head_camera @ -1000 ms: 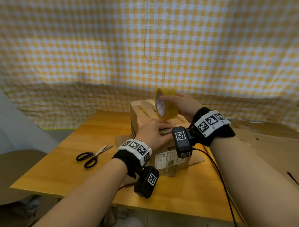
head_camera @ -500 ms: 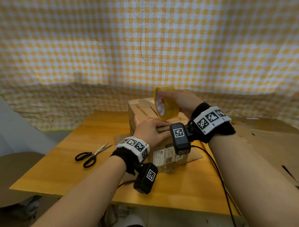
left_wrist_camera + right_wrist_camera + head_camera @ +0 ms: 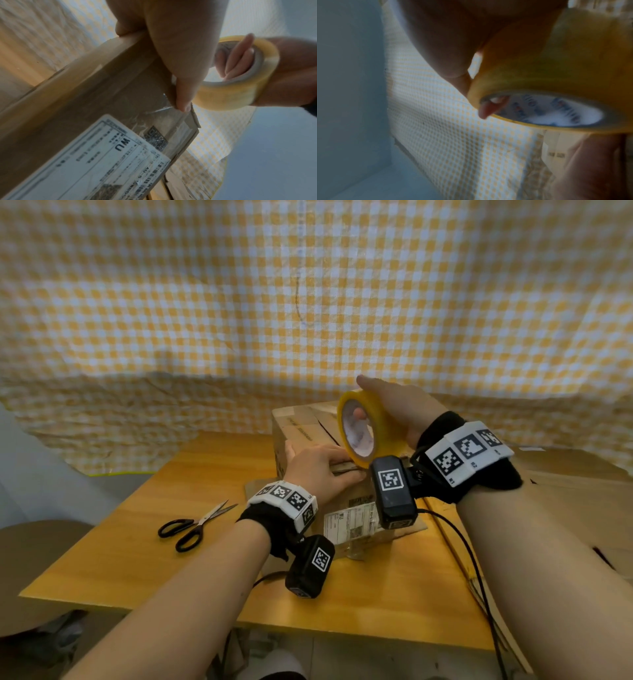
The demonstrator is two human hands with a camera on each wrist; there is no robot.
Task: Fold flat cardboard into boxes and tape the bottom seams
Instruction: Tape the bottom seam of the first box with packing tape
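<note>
A brown cardboard box (image 3: pixel 301 429) stands on the wooden table (image 3: pixel 171 559), with a white shipping label (image 3: pixel 102 155) on its near side. My left hand (image 3: pixel 322 470) lies flat on the box's near top edge, and its thumb (image 3: pixel 181 81) reaches down the near side at the corner. My right hand (image 3: pixel 400 409) holds a yellow tape roll (image 3: pixel 363 426) upright just above the left fingers. Its fingers (image 3: pixel 235 58) pass through the core and its thumb lies over the rim. The roll (image 3: pixel 556 65) fills the right wrist view. No tape strip is plainly visible.
Black-handled scissors (image 3: pixel 195 525) lie on the table left of the box. A flat cardboard sheet (image 3: pixel 414 529) lies under the box, and more flat cardboard (image 3: pixel 582 508) lies to the right. A yellow checked cloth (image 3: pixel 308 302) hangs behind. A black cable (image 3: pixel 472 559) trails from my right wrist.
My right hand has brought the tape roll slightly lower and nearer, over the left fingers. The left hand stays pressed on the box edge.
</note>
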